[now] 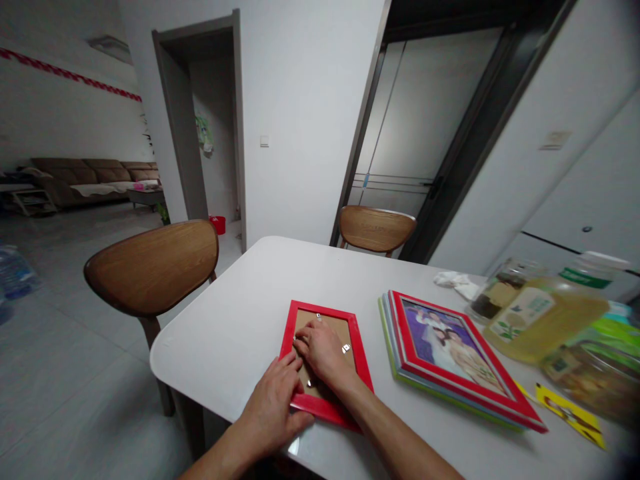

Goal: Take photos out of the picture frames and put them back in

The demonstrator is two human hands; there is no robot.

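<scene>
A red picture frame (363, 357) lies face down on the white table (220, 347), with its brown backing board (306, 319) showing. Small metal clips sit round the board, one clip (346, 348) at the right side and another clip (319, 317) near the far end. My left hand (275, 397) grips the frame's near left corner, fingers on its left side and thumb along the near edge. Over the board, my right hand (323, 350) has its fingers bent and pressed together at the left inner edge. What lies under those fingertips is mostly hidden.
Right of the frame is a stack of picture frames, topped by a red frame with a photo (450, 347). Beyond stand a large bottle of yellow liquid (550, 313), jars (505, 287), crumpled tissue (455, 283) and a yellow packet (573, 413). Wooden chairs (155, 267) flank the table.
</scene>
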